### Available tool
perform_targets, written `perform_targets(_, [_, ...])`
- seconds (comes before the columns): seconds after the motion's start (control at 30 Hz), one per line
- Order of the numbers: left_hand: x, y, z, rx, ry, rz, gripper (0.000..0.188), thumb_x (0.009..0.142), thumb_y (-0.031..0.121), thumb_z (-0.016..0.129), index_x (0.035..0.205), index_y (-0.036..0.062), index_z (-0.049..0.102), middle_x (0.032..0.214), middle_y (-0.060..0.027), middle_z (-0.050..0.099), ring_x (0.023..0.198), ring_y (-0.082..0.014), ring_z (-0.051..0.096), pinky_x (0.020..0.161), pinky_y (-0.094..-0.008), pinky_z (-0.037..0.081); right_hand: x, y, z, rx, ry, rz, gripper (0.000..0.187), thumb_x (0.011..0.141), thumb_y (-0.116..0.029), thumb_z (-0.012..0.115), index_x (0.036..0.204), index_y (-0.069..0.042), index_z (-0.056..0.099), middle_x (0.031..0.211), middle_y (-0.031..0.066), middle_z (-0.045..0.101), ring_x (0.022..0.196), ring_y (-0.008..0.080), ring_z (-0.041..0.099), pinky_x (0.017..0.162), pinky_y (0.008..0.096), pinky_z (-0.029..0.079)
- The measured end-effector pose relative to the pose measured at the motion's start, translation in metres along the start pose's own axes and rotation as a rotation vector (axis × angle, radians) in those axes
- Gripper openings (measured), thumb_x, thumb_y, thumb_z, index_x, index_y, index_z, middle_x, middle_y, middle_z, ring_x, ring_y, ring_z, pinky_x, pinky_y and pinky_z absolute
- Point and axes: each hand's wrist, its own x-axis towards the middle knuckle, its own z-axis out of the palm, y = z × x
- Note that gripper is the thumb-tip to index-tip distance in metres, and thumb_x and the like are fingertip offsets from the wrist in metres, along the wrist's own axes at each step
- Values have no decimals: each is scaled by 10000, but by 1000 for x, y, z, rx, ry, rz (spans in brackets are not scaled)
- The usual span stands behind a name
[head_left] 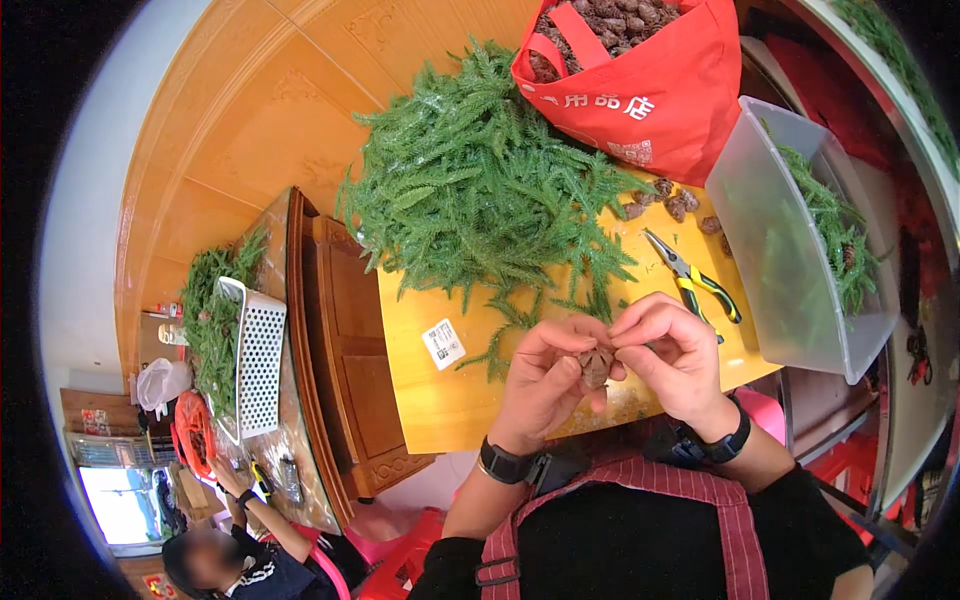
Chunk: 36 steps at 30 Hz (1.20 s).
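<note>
Close above the near edge of the yellow table (pixel 430 405), my left hand (pixel 540 385) holds a small brown pine cone (pixel 597 368) between thumb and fingers. My right hand (pixel 675 365) is pinched together right beside the cone's upper right side; what lies between its fingertips is too small to make out. Just beyond both hands rises a big heap of green artificial fir sprigs (pixel 480 180), a few loose ones reaching toward my fingers. Pliers (pixel 695 280) with yellow and black handles lie past my right hand.
A red bag (pixel 650 100) full of pine cones stands at the back, with several loose cones (pixel 680 203) before it. At right is a clear plastic bin (pixel 790 250) with greenery. A co-worker (pixel 220 560) sits at another table on the left, near a white basket (pixel 258 360).
</note>
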Motion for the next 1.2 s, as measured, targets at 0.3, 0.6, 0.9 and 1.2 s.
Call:
perform_targets(0.3, [2,-2,-8,-81,-55,-13,192,876,236,544,955,62,529,1023,-128,501,824,-220,571,612,-272,478,0,-6,1,-57,36,13,140,693,111,611,783,6,588,890,115,547,807,177,547,716,271,451])
perform_targets(0.6, [3,2,-7,-91,-26,-18,146,893,141,510,958,15,549,1042,-119,515,861,-187,562,709,-285,468,6,-7,-2,-261,9,-128,139,667,91,654,753,-6,604,824,93,575,772,189,560,689,276,452])
perform_targets(0.9, [5,3,3,104,305,-111,218,900,135,494,1043,-9,571,1015,-91,582,861,-152,587,678,-276,525,9,-3,-1,-529,75,-213,115,676,8,681,760,-37,616,811,81,611,718,200,593,624,281,468])
perform_targets(1.2, [5,7,5,282,236,-104,220,873,48,518,1073,-21,576,996,-85,578,871,-140,580,692,-254,526,10,-7,-3,-515,60,-199,122,673,-8,689,761,-40,612,811,78,610,717,213,588,621,292,464])
